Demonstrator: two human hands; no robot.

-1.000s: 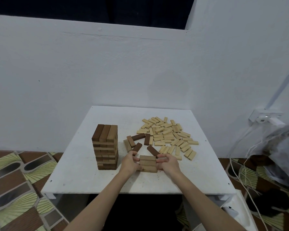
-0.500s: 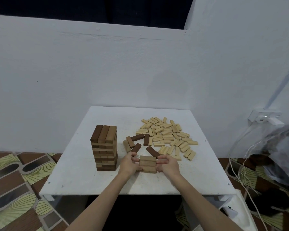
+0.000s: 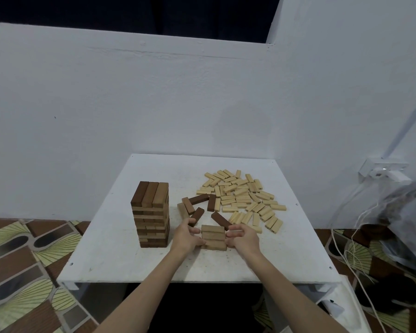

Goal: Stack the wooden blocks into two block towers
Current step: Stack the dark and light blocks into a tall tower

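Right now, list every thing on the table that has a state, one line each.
Tall tower: upright, many layers, untouched.
Short stack: a few layers, pressed between both hands.
Left hand: against the stack's left side.
Right hand: against its right side.
Dark loose blocks: lying flat, scattered.
Light loose blocks: lying flat, in a spread pile.

The left and right ends of the short stack [image 3: 213, 237] near the table's [image 3: 111, 255] front edge are covered by the left hand [image 3: 186, 236] and the right hand [image 3: 244, 237]; whether the fingers press on it cannot be told. The number of its layers cannot be made out. The tall tower's [image 3: 151, 216] far side is hidden. In the light block pile [image 3: 245, 200] toward the back right corner, single blocks are too small to count. Both forearms are cut off by the bottom edge.
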